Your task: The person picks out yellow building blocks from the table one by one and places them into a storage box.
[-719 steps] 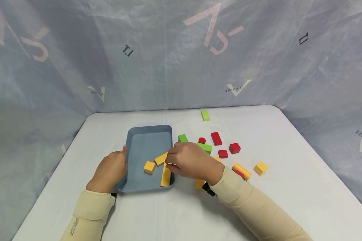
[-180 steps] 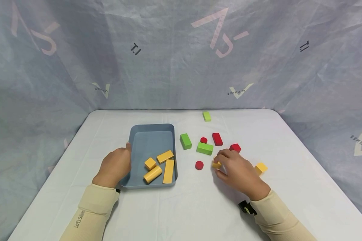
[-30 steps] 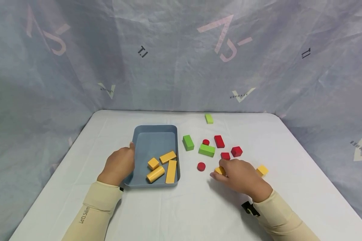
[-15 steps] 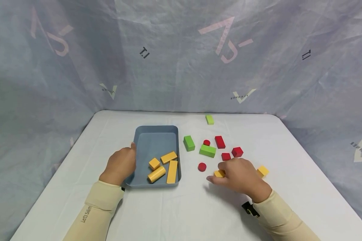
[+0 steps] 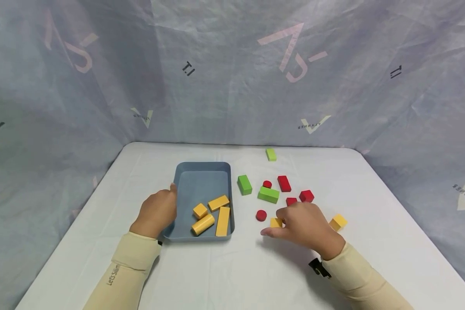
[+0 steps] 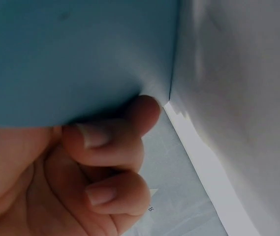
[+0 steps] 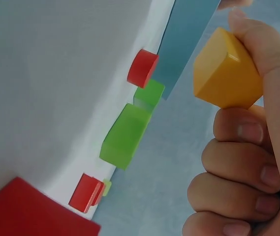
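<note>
The right hand pinches a yellow block between thumb and forefinger, other fingers curled in, between the right edge of the blue tray and the tabletop's right edge. The left hand, fingers curled, grips the tray's left edge, its sleeve reading "Let's" plus a word too small to make out surely. Past the tabletop's far edge, the cloth bears "T.I" and a mirror-reversed "PLANNER".
</note>
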{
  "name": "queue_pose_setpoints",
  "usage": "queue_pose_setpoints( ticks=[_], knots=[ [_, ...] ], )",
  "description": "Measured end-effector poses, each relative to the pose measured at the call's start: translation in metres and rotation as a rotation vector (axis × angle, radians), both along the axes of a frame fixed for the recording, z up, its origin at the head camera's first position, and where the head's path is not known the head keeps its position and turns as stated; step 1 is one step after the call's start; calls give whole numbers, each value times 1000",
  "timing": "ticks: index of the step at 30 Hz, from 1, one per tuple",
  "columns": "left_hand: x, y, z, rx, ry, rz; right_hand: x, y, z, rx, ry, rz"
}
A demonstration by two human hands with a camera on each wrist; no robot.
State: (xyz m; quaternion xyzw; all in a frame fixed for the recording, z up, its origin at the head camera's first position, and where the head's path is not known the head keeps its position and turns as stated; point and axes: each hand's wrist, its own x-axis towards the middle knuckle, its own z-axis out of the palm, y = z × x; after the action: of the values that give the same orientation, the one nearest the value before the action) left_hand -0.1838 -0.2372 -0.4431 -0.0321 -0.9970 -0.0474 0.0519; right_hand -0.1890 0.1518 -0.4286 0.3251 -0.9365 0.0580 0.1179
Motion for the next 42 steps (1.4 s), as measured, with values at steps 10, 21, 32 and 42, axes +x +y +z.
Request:
queue_pose_setpoints(
  ticks=[10,21,32,42],
  knots=[
    [2,-1,0,12,22,-9,-2,-15,7,5,-21,29],
    [1,-1,-1,7,-1,4,-7,-36,9,-30,-13,67],
    [1,-1,-1,6,29,-4,-12,-51,13,-4,-4,91],
    [1,-1,-1,7,22,4,-14,-65,17,-53,-17,111]
  ],
)
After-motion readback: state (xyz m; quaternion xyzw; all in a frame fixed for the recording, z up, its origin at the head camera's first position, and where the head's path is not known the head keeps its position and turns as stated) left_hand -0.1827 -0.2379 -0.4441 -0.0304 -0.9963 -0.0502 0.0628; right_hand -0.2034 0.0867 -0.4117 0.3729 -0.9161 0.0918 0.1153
